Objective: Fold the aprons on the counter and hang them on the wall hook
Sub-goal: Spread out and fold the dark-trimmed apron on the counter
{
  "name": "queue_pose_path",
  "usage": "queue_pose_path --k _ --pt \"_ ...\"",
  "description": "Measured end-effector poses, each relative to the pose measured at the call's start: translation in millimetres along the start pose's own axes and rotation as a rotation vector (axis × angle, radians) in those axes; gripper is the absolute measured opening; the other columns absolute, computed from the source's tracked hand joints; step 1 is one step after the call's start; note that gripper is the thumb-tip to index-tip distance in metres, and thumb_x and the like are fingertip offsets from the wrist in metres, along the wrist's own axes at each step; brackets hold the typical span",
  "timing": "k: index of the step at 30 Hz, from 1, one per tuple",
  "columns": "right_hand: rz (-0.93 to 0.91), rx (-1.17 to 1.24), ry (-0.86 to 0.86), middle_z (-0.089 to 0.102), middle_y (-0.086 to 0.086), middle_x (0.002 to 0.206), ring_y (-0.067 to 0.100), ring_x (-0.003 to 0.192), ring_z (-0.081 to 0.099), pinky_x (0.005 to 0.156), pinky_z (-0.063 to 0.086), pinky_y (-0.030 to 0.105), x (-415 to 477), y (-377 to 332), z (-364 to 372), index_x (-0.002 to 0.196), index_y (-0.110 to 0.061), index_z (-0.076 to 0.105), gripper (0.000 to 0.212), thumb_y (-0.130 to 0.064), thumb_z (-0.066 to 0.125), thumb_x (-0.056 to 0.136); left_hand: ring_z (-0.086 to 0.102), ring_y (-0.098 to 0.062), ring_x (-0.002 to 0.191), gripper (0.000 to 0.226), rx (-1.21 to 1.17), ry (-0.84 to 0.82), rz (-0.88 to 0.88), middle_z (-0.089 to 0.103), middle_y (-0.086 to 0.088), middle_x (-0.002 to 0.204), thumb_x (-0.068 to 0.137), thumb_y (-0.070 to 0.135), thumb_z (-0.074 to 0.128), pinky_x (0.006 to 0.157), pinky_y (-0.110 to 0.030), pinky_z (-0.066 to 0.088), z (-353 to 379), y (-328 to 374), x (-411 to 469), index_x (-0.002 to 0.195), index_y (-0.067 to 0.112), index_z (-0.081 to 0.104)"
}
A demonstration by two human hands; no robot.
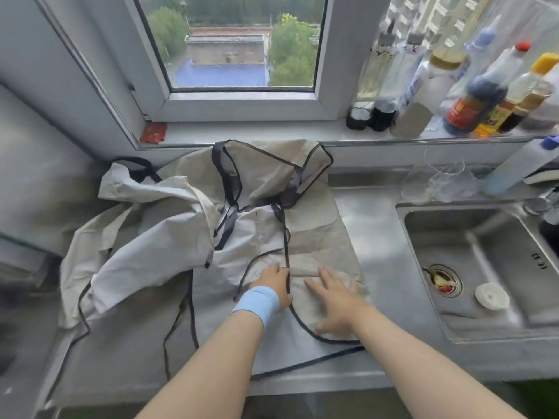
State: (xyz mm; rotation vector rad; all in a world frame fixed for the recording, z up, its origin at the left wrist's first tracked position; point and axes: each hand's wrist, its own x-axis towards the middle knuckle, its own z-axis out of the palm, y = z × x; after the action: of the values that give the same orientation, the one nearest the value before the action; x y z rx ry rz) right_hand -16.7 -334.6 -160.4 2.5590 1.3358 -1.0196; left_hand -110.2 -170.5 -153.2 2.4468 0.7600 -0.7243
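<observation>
Hands [273, 284] flat on apron [317, 237]

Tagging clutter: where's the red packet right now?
Head view, upper left: the red packet lies at the left end of the sill, tucked in the window corner, just behind the far edge of the aprons.

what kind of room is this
Probably a home kitchen: a stainless steel sink with a drain strainer, a row of sauce and oil bottles on the windowsill, and a grey metal counter holding pale grey aprons.
</observation>
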Motion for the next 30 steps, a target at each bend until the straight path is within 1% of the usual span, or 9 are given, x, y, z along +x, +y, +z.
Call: queue_pose_path --k 3,6,8,10,13,21,25,28,30 --pt "-0.039 -0.04 0.044 -0.021 0.001 0.162 0.018 0.149 -0.019 0.116 0.006 0.063 -19.0 10.2 20.8 0.155 -0.038 0.001 0.106 -0.054 0.067 0.072 0.004 -0.028 0.147 0.079 -0.003 0.126 -0.007 -0.004 -0.001 0.159 0.082 0.034 0.068 0.113 -0.044 0.031 35.7 7.4 -19.7 0.148 0.026 0.024" --pt "-0.057 -0.041 0.052 -0.013 0.001 0.164 0.02 0.151 -0.011 0.117 0.012 0.061 -40.3 19.4 36.2 0.154 -0.038 0.007 0.102 -0.058 0.065 0.072 0.013 -0.027 0.141 0.076 -0.005 0.216 -0.041 0.012 0.0 0.15 0.078 0.033 0.071 0.103 -0.044 0.041 59.0 19.3 -43.5 0.141 0.027 0.029" --pt "-0.066 -0.044 0.087 0.007 0.005 0.162 0.023 0.149 0.008 0.115 0.022 0.054 -53.5 23.2 42.9 0.15 -0.037 0.024 0.085 -0.059 0.059 0.076 0.02 -0.029 0.139 0.069 0.032 0.156 -0.055 0.024 -0.003 0.144 0.081 0.035 0.068 0.102 -0.043 0.041 71.8 25.9 -57.7 0.14 0.025 0.032" --pt "-0.087 -0.054 0.16 0.037 0.008 0.143 0.027 0.135 0.034 0.106 0.034 0.046 -63.4 24.3 45.8 0.136 -0.03 0.044 0.056 -0.051 0.054 0.084 0.027 -0.029 0.136 0.051 0.051 0.088 -0.075 0.033 -0.005 0.138 0.086 0.038 0.06 0.102 -0.043 0.041 77.7 31.6 -70.8 0.133 0.024 0.045" --pt "-0.11 -0.026 0.255 0.05 0.004 0.122 0.027 0.123 0.045 0.098 0.036 0.039 -73.8 25.4 47.9 0.123 -0.025 0.056 0.034 -0.035 0.051 0.09 0.038 -0.027 0.131 0.04 0.005 0.009 -0.127 0.044 -0.006 0.135 0.092 0.042 0.052 0.103 -0.039 0.04 77.9 40.1 -86.6 0.128 0.025 0.055" --pt "-0.112 -0.009 0.115 0.002 0.001 0.164 0.022 0.151 0.002 0.115 0.017 0.055 -94.4 49.0 72.3 0.144 -0.037 0.035 0.067 -0.031 0.058 0.082 0.049 -0.029 0.128 0.078 -0.486 0.045 -0.421 0.051 -0.01 0.14 0.086 0.041 0.065 0.101 -0.034 0.042 96.1 77.1 -88.1 0.147 0.009 0.029" --pt "-0.148 0.016 0.254 0.009 0.003 0.163 0.019 0.15 0.008 0.116 0.018 0.045 -99.1 57.4 67.1 0.149 -0.032 0.033 0.069 -0.028 0.058 0.085 0.059 -0.028 0.111 0.038 -0.511 0.108 -0.369 0.063 -0.006 0.118 0.085 0.038 0.063 0.089 -0.031 0.046 93.4 87.3 -89.4 0.116 0.015 0.059" --pt "-0.101 -0.026 0.389 0.006 0.007 0.163 0.024 0.15 0.004 0.116 0.019 0.047 -99.3 60.1 56.1 0.15 -0.031 0.029 0.07 -0.031 0.055 0.086 0.061 -0.026 0.08 0.015 -0.568 0.153 -0.346 0.063 -0.004 0.084 0.08 0.034 0.063 0.069 -0.029 0.045 84.3 83.4 -101.5 0.08 0.019 0.059" --pt "-0.06 -0.043 0.327 -0.002 0.006 0.163 0.025 0.15 -0.003 0.116 0.018 0.053 -97.9 60.2 50.2 0.152 -0.032 0.02 0.073 -0.035 0.054 0.087 0.066 -0.025 0.068 0.03 -0.487 0.085 -0.409 0.063 -0.004 0.085 0.078 0.03 0.059 0.061 -0.027 0.048 80.1 80.2 -116.0 0.103 0.016 0.061"
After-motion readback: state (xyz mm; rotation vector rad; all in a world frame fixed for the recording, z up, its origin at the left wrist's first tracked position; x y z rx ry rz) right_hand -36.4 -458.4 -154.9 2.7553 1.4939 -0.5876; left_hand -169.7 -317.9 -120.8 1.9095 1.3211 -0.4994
